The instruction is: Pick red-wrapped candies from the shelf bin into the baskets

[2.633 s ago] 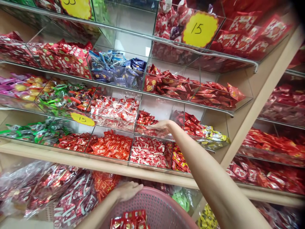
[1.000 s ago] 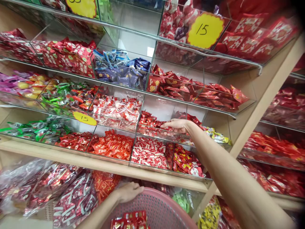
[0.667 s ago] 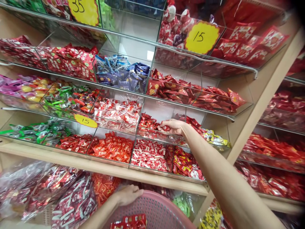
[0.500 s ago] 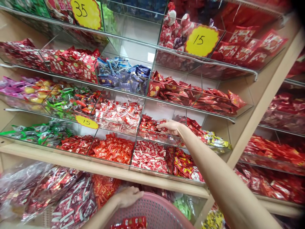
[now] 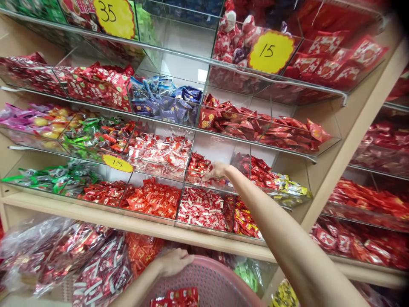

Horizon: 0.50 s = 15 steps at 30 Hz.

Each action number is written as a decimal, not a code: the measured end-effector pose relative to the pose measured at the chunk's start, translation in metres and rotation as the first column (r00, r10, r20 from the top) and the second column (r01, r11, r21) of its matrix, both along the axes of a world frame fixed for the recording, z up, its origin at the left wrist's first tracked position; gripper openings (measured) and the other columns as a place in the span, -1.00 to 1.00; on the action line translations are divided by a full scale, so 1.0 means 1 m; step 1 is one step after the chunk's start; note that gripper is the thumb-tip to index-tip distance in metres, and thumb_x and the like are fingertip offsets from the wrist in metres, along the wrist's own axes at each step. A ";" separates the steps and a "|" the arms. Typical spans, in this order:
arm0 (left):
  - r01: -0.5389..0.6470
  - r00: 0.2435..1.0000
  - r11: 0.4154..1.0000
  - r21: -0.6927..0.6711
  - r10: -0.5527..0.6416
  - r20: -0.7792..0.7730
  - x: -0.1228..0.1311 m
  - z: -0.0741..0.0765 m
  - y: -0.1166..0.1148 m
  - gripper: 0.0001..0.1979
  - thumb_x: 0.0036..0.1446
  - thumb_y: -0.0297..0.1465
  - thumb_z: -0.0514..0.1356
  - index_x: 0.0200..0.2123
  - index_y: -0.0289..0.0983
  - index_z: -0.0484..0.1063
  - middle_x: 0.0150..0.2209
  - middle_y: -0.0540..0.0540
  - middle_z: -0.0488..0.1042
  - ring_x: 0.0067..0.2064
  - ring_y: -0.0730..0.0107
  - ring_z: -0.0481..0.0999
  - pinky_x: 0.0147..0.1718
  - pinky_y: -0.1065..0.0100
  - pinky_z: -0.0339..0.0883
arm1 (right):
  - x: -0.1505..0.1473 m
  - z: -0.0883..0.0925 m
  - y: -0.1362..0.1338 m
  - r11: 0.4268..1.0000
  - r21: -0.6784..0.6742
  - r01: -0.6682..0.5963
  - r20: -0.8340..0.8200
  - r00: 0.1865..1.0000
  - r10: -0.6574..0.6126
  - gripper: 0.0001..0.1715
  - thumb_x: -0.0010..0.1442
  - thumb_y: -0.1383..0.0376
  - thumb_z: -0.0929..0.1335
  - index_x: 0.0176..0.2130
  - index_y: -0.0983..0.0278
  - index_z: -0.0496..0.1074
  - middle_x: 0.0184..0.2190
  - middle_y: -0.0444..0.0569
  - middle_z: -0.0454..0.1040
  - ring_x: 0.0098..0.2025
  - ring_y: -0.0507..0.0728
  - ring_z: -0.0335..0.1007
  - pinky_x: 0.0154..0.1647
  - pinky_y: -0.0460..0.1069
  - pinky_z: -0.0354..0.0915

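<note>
Far left, green candies (image 5: 47, 177) lie at the left end of the bottom shelf (image 5: 153, 228), their wrappers shiny and loose-ended. Below the shelf's front edge slump the bags (image 5: 99, 264), clear plastic, crinkled and glossy. Moving right, flat orange packets (image 5: 151, 198) pile up behind a clear front wall.

Under them comes the left hand (image 5: 175, 261), laid over the basket's left rim, fingers close together; its underside is hidden, so I can't tell how firmly it grips. The basket (image 5: 223, 266) is pink plastic, round-rimmed and full of small holes, with glossy red packets (image 5: 177, 296) low inside it.

Up and right now: the red candies (image 5: 197, 164) sit in a small heap at the left edge of their clear bin (image 5: 207, 182), twisted foil pointing every way, no one long axis to the pile. Right beside them is the right hand (image 5: 220, 169), over the bin's front edge, wrist bent. The heap lies just left of its fingertips, and this is easily the nearer hand. Blur hides the fingers; pinching or spread, I can't tell. Farther right, yellow candies (image 5: 290, 184), slick and slim, fill the shelf's corner.
</note>
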<state>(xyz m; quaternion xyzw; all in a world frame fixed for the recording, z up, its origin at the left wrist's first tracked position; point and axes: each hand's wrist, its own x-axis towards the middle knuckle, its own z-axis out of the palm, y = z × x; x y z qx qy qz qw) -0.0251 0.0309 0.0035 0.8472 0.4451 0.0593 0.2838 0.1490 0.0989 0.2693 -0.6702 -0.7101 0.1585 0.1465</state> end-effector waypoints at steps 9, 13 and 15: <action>-0.009 1.000 1.000 0.000 0.009 -0.011 0.001 -0.001 0.000 -0.37 0.01 0.12 -0.24 -0.38 -0.22 0.40 -0.28 -0.13 0.50 -0.23 0.18 0.46 -0.39 0.37 0.15 | 0.022 0.011 -0.019 0.999 -0.045 0.005 -0.192 0.981 -0.014 -0.55 -0.42 0.17 0.52 -0.56 0.30 0.30 -0.65 -0.23 0.24 -0.63 -0.10 0.04 -0.65 -0.15 -0.01; -0.004 1.000 1.000 0.005 0.004 -0.019 0.000 0.003 -0.002 -0.37 0.02 0.11 -0.24 -0.39 -0.24 0.40 -0.29 -0.15 0.50 -0.23 0.16 0.46 -0.39 0.35 0.15 | 0.032 0.013 -0.023 0.997 -0.081 0.014 -0.220 0.975 -0.031 -0.60 -0.32 0.22 0.50 -0.48 0.28 0.32 -0.69 -0.27 0.20 -0.66 -0.12 -0.01 -0.67 -0.17 -0.05; -0.005 1.000 1.000 0.006 0.005 -0.019 0.000 0.004 -0.003 -0.37 0.03 0.10 -0.24 -0.39 -0.24 0.40 -0.29 -0.16 0.50 -0.23 0.15 0.46 -0.40 0.35 0.15 | 0.037 0.013 -0.024 0.996 -0.094 0.009 -0.222 0.975 -0.030 -0.69 -0.25 0.26 0.47 -0.49 0.29 0.32 -0.71 -0.27 0.17 -0.68 -0.13 -0.02 -0.69 -0.18 -0.07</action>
